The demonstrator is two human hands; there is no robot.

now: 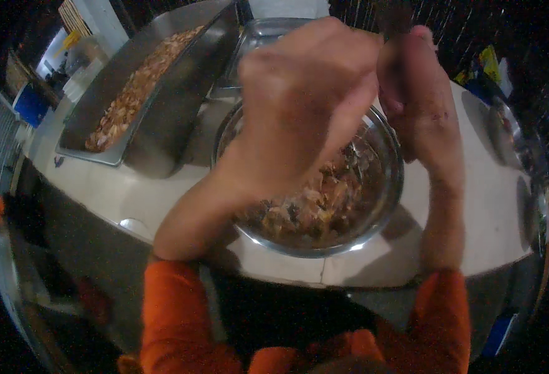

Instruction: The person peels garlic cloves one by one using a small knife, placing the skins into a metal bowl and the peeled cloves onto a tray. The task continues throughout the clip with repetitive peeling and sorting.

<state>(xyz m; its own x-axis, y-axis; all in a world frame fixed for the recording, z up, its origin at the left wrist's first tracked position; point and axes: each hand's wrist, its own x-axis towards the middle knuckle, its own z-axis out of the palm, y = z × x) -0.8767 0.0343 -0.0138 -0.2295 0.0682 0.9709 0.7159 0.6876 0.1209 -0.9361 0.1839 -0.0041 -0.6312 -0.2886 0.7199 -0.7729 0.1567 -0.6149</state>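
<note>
My left hand (298, 103) is raised over a round metal bowl (319, 252), back of the hand up and fingers curled. It is blurred, and what its fingers hold, if anything, cannot be told. Beside it, above the bowl's right rim, my right hand (412, 89) is held upright near a dark, blurred shape at the top; its grip is unclear. In the bowl lie pale brown, wet-looking pieces of food (323, 201), partly hidden by my left hand and forearm.
On the pale tabletop (480, 215), a deep rectangular metal pan (162, 135) with similar pieces stands at left. A shallower metal tray (260, 35) lies behind the bowl. Round, shiny metal ware (513, 135) stands at the right edge, near a yellow packet (489, 63).
</note>
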